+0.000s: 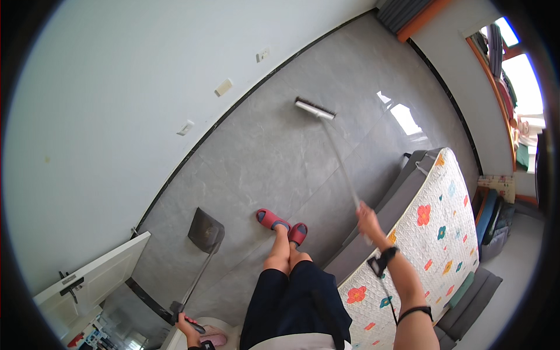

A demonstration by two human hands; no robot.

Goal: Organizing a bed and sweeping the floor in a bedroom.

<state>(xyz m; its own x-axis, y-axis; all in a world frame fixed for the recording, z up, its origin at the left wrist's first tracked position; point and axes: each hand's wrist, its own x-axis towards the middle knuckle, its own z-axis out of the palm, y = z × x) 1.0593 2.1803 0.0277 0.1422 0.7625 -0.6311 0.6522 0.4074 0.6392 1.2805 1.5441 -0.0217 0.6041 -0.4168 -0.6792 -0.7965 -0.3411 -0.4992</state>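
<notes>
My right hand [368, 222] grips the pale handle of a broom [316, 108], stretched out over the side of the bed. Its wide white head with dark bristles rests on the grey tiled floor, ahead of my feet. In my left hand [188, 329], low at the left, is the handle of a long-handled dustpan [206, 230]. The dark grey pan sits on the floor, left of my red slippers [272, 220]. A black band and cord are on my right wrist.
At the right stands a bed [437, 245] with a flowered quilted cover. A white door [92, 284] stands open at lower left. The pale wall [109, 87] with a dark skirting runs along the left. Upper right are a curtain [400, 15] and a window [523, 83] with things on its sill.
</notes>
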